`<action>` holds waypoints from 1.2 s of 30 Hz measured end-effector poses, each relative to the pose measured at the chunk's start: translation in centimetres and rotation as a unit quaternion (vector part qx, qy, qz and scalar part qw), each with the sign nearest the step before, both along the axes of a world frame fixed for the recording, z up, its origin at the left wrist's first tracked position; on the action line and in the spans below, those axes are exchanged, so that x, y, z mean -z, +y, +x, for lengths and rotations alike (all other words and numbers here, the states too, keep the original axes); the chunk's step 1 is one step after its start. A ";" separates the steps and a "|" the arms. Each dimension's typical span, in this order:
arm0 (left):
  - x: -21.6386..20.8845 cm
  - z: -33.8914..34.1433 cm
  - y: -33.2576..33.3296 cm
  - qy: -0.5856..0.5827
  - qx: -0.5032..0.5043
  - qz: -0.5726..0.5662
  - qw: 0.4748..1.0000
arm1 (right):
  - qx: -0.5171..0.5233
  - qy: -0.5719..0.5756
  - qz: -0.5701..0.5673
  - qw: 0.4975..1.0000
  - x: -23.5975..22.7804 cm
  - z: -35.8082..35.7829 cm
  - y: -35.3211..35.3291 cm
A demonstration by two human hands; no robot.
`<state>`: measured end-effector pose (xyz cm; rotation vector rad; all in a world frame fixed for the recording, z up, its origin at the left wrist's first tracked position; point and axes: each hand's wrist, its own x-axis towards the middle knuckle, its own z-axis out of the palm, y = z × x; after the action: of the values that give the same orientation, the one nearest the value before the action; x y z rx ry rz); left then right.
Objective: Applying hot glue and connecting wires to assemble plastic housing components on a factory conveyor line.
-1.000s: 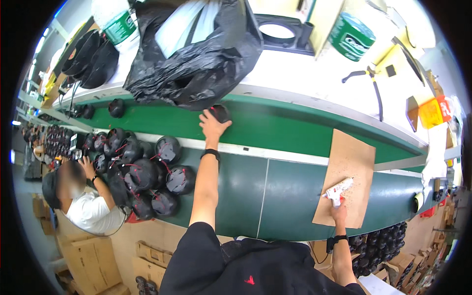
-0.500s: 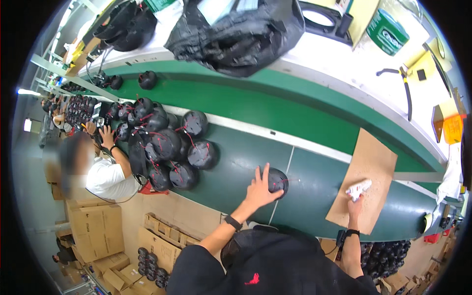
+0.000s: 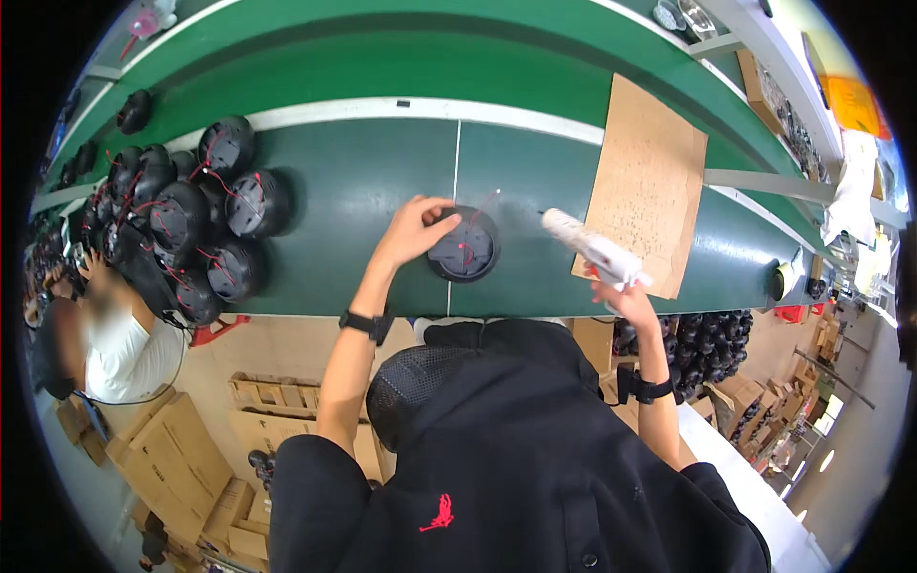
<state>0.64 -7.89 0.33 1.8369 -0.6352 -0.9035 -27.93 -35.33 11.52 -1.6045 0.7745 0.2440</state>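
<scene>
On the green bench in front of me lies a round black plastic housing, its open side with a thin red wire facing up. My left hand grips the housing's left rim, thumb and fingers bent over it. To the right, my right hand is wrapped around the handle of a white glue gun. The gun's dark nozzle points left toward the housing, apart from it, and its body partly covers a brown cardboard sheet spotted with small marks.
Several similar black housings with red wires are heaped at the left of the bench. A co-worker in a white shirt sits beyond them. Cardboard boxes stand on the floor at left, and more black parts are stacked at right below the bench.
The view has shifted to the right and downward. My right hand has lifted the glue gun off the cardboard and brought it left toward the housing. My left hand stays at the housing.
</scene>
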 end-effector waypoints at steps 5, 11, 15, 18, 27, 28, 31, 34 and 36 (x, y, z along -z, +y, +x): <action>0.4 1.4 -3.4 0.013 0.116 -0.027 0.993 | -0.163 -0.050 -0.104 0.980 0.2 2.7 4.7; 0.7 2.4 -4.9 0.119 0.167 -0.072 0.976 | -0.237 -0.050 -0.148 0.959 -0.1 5.9 6.4; 0.7 3.3 -5.1 0.125 0.248 -0.001 0.961 | -0.238 -0.080 -0.160 0.955 0.4 6.0 6.8; 1.2 4.0 -4.7 0.167 0.256 -0.053 0.951 | -0.239 -0.057 -0.134 0.960 0.2 6.3 6.8; 1.0 4.8 -4.2 0.206 0.236 -0.091 0.945 | -0.286 -0.089 -0.134 0.945 1.0 6.7 6.2; 0.6 4.5 -4.6 0.209 0.217 -0.077 0.950 | -0.285 -0.086 -0.133 0.945 0.9 6.6 6.2; 1.0 3.6 -5.2 0.180 0.186 -0.064 0.964 | -0.309 -0.053 -0.140 0.939 0.4 6.9 6.2; 1.2 3.1 -5.4 0.166 0.161 -0.054 0.971 | -0.309 -0.083 -0.150 0.936 0.4 7.2 6.6; 1.3 2.9 -5.4 0.161 0.150 -0.056 0.974 | -0.310 -0.095 -0.162 0.932 0.5 7.1 6.9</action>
<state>3.52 -13.33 -0.95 1.4714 -0.7506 -1.3057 -20.82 -28.48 11.00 -2.1272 0.1376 0.4183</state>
